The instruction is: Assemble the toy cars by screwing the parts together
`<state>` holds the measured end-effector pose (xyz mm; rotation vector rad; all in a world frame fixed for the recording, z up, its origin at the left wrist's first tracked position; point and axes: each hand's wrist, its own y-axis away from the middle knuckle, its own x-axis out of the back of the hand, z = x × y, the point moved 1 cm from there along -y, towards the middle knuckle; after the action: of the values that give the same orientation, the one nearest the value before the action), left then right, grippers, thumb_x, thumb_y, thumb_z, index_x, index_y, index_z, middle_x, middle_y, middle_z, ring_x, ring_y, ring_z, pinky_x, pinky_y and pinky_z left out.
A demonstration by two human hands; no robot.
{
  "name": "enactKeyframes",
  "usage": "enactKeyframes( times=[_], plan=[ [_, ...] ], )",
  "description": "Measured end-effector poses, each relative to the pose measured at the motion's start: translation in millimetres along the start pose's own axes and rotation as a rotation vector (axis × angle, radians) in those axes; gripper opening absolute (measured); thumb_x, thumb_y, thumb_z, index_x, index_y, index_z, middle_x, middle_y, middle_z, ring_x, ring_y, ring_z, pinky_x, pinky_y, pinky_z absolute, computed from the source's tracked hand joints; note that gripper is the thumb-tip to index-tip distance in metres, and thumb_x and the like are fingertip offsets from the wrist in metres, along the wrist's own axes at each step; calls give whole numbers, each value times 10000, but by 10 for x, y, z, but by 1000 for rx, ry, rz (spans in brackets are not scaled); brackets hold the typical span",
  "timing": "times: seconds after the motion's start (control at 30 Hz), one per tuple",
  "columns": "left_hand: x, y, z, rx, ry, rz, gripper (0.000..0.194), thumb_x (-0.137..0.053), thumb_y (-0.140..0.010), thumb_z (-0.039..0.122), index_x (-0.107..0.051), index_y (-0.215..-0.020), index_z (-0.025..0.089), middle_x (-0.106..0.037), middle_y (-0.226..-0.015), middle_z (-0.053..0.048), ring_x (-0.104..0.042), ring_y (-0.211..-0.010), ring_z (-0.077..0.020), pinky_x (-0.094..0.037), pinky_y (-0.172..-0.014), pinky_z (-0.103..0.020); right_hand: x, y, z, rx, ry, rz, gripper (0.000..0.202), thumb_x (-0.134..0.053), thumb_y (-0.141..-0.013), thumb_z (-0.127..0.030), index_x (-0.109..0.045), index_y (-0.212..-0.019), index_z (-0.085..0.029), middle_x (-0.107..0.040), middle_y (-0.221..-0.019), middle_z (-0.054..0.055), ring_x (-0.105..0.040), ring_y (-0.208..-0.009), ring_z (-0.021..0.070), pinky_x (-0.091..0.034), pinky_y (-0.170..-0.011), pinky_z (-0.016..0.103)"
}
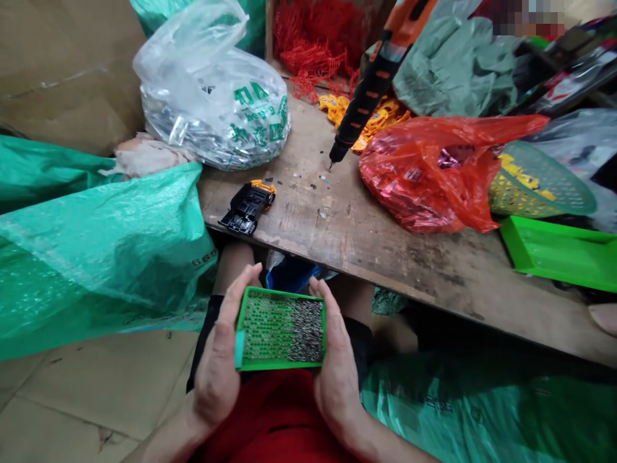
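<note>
Between my two hands, above my lap, is a green tray (pixel 270 328) with rows of small holes; many small metal pieces like screws lie heaped over its right part. My left hand (pixel 224 347) presses against the tray's left side, and my right hand (pixel 337 347) presses against its right side, fingers pointing forward. Beyond the tray, a black and orange toy car part (pixel 248 206) lies near the table's front edge. A black and orange electric screwdriver (pixel 369 90) hangs tip down over the table (pixel 308 225).
A clear bag of silvery parts (pixel 216 109) stands at the back left, a red bag (pixel 429 173) at the right. Farther right are a green basket (pixel 544 180) and an empty-looking green tray (pixel 563 254). Green sacks (pixel 106 244) flank my legs. Fingertips show at the right edge.
</note>
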<state>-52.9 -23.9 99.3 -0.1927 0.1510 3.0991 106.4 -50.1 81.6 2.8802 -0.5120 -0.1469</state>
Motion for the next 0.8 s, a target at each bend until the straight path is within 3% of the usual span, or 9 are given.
enactKeyframes(
  times=[0.07,0.17,0.33,0.8],
  plan=[
    [53,1,-30,17,-28,-8,596,-251,-1050,622,-443,-1565,389,-384,-1694,36,-243,-1591,-293,-190,-1317,-484,-23,25,-6,15,31,-8,487,-415,-1067,-499,-501,-1526,-358,-456,-1641,-20,-386,-1541,233,-257,-1296,515],
    [85,6,-100,65,19,-88,600,-300,-1042,624,-355,-1601,412,-389,-1692,20,-326,-1558,-301,-242,-1299,-510,-18,41,-25,36,79,52,473,-413,-1064,-487,-536,-1499,-347,-497,-1614,-15,-397,-1535,235,-307,-1276,510],
    [110,3,-80,27,28,-16,601,-239,-1046,634,-415,-1574,405,-382,-1695,45,-243,-1592,-277,-184,-1318,-471,-34,28,-75,122,234,-18,479,-346,-1089,-390,-454,-1555,-365,-435,-1652,-44,-361,-1553,200,-329,-1273,472],
    [2,-38,-164,50,86,-15,597,-285,-1043,634,-418,-1574,396,-421,-1675,-10,-326,-1562,-311,-204,-1311,-531,43,-68,-157,142,302,-22,484,-325,-1095,-422,-481,-1540,-315,-507,-1606,-1,-428,-1516,206,-389,-1241,459]
  ],
)
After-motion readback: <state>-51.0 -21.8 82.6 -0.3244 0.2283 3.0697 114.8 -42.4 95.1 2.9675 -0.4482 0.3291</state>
